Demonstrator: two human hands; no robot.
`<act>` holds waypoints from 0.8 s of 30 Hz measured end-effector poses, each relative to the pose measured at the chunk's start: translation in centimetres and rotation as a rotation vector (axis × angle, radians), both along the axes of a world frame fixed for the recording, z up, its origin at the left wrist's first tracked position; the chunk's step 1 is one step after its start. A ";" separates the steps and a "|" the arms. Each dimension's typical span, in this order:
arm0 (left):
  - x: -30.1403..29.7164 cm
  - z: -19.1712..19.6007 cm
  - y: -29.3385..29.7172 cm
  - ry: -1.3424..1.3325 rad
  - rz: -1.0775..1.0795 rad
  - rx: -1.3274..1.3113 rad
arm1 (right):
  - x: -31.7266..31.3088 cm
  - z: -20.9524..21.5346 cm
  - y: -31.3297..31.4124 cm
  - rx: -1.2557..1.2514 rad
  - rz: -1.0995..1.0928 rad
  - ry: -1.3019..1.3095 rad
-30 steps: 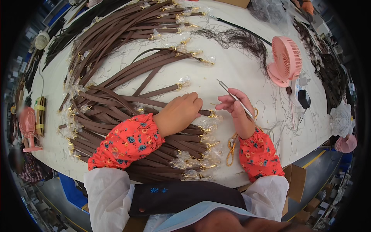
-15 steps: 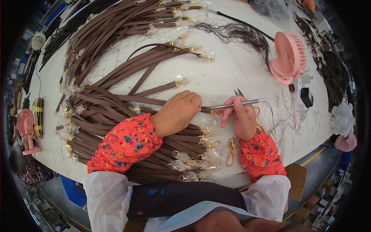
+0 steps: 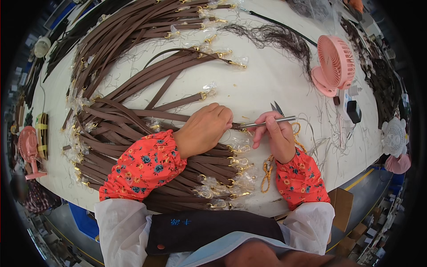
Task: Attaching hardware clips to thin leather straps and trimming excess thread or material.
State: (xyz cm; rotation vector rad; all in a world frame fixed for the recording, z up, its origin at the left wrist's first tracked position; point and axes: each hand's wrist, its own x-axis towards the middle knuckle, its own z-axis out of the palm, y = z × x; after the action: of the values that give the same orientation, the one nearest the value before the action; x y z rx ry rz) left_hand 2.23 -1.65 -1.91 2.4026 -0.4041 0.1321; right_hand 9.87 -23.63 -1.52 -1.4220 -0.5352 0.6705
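A brown strap (image 3: 171, 116) runs into my left hand (image 3: 205, 129), whose fingers are closed on it near its right end. The strap's tip with a gold-coloured metal fitting (image 3: 240, 126) sticks out beyond those fingers. My right hand (image 3: 275, 135) grips a slim silver rod-shaped tool (image 3: 284, 119) between thumb and fingers. The rod's left end lies at the strap's tip; whether they touch I cannot tell. Dark pointed blades (image 3: 276, 108), like those of small scissors, show just behind the right hand; their handles are hidden.
Many brown straps (image 3: 147, 62) with gold clasps in clear plastic cover the table's left and middle. A pink fan (image 3: 334, 64) stands at the back right near tangled dark threads (image 3: 280, 40). Yellow cord (image 3: 267, 171) lies beside my right wrist.
The silver rod's left end has shifted slightly left and down toward the strap's tip. My left hand stays in nearly the same place.
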 end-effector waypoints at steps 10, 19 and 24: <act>0.0 -0.1 0.1 0.004 0.006 -0.010 | 0.0 0.0 0.0 -0.011 0.003 -0.003; 0.0 -0.1 0.0 0.002 0.007 -0.012 | 0.1 0.1 0.0 -0.023 0.001 0.001; 0.0 0.1 0.0 0.002 0.006 -0.002 | 0.2 0.0 -0.2 0.006 0.024 0.025</act>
State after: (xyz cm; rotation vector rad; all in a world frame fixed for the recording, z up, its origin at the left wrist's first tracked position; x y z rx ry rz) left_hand 2.21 -1.64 -1.84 2.4024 -0.3952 0.1323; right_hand 10.03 -23.82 -1.49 -1.4015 -0.5350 0.7043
